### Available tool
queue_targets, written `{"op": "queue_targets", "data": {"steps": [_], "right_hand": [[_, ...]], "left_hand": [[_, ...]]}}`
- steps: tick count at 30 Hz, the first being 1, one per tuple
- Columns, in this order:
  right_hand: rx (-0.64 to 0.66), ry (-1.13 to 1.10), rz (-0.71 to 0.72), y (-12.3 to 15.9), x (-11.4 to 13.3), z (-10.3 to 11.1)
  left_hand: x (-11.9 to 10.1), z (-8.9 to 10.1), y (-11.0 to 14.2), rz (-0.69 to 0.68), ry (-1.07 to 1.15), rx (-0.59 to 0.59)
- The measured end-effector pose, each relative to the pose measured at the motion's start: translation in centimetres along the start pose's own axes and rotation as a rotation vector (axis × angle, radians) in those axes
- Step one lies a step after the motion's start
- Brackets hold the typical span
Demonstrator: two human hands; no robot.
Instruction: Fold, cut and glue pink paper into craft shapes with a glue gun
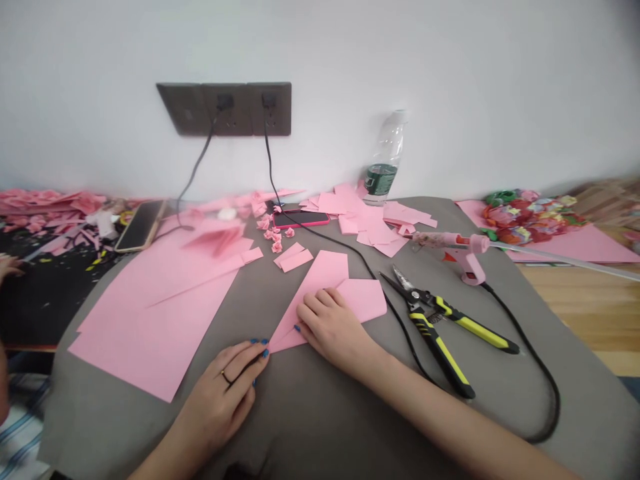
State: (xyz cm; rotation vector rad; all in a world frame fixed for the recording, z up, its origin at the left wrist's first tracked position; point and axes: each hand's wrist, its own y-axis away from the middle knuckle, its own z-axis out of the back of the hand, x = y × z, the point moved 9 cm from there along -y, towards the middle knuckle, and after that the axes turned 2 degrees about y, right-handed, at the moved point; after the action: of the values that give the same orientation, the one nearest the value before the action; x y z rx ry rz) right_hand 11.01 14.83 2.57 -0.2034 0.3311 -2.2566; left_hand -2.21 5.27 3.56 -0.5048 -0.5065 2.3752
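1. The right hand lies nearly flat on the folded pink paper, apparently pressing its fold down; the paper sits at twelve o'clock.
2. The left hand, loosely curled, touches the paper's near corner; the hands are apart, neither clamped.
3. Yellow-handled snips lie at two o'clock, within easy reach.

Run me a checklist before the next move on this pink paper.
Right hand flat on the folded pink paper: ok.
Left hand at the paper's lower corner: ok.
Crease sharp: cannot tell, the right hand covers it.
Black cord clear of the paper: not ok, it runs against the right corner.
Yellow-handled snips lying free beside the paper: ok.
Pink glue gun hot: cannot tell.
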Motion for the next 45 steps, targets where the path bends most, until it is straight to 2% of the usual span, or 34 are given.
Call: {"op": "queue_targets", "data": {"steps": [14, 22, 26, 32, 39, 45], "right_hand": [[0.032, -0.061, -0.022, -0.2, -0.3, -0.1], [0.031, -0.077, -0.024, -0.3, -0.4, -0.1], [0.033, -0.082, -0.027, -0.3, -0.4, -0.1], [0.042, -0.1, -0.037, -0.4, -0.4, 0.1], [0.043, -0.12, -0.048, -0.4, -0.6, 0.1], [0.049, -0.115, -0.044, -0.4, -0.6, -0.1]], "left_hand": [[0.4, 0.6, -0.3, -0.082, 0.033, 0.005], [1.4, 1.3, -0.7, -0.156, 0.114, 0.02], [2.2, 1.8, -1.2, -0.098, 0.121, 0.002], [1.1, 0.1, -1.9, -0.181, 0.039, 0.105], [1.0, -0.2, -1.9, -0.185, 0.036, 0.091], [0.0, -0.5, -3.2, -0.135, -0.027, 0.054]]}}
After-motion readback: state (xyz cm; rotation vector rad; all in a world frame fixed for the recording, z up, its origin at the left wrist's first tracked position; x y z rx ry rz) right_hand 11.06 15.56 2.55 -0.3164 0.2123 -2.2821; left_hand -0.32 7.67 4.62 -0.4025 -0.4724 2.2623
